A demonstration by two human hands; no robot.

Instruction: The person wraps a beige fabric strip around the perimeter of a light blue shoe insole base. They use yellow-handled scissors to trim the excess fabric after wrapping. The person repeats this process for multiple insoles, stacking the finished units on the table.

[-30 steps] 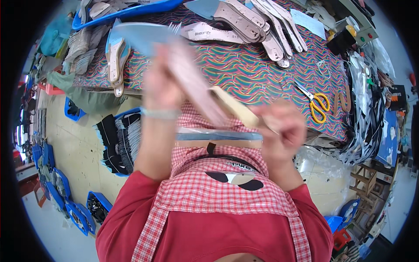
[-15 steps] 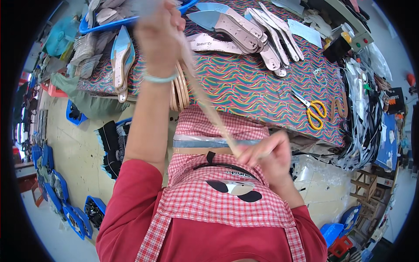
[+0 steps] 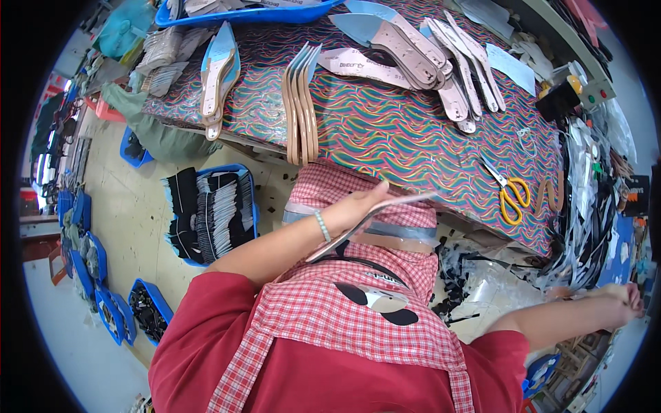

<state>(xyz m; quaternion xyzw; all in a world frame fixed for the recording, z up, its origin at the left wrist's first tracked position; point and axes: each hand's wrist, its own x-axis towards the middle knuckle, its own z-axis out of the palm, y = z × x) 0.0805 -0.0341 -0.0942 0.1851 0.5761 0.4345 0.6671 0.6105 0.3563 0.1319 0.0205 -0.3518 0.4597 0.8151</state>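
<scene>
My left hand (image 3: 358, 208), a bead bracelet at its wrist, holds a thin curved insole (image 3: 405, 200) seen nearly edge-on above my apron. The insole's lower end reaches past the wrist, and part of it is hidden by the hand. Far out to the right, my right hand (image 3: 628, 300) is closed and slightly blurred; I cannot make out what is in it, if anything. At the table's near edge several insoles (image 3: 301, 103) with tan edges stand side by side. Fanned stacks of pale and blue insoles (image 3: 406, 51) lie farther back, another small stack (image 3: 219, 82) at the left.
Yellow-handled scissors (image 3: 507, 189) lie on the patterned table (image 3: 385, 138), near tan strip pieces (image 3: 549, 196). A blue tray (image 3: 275, 14) stands at the back. Dark strips (image 3: 575, 193) hang at the right. A blue bin (image 3: 227, 213) of black pieces sits on the floor.
My left hand has come down from the table's back to my lap, holding the insole. My right hand has swung far right; the tan strip stretched between the hands no longer shows.
</scene>
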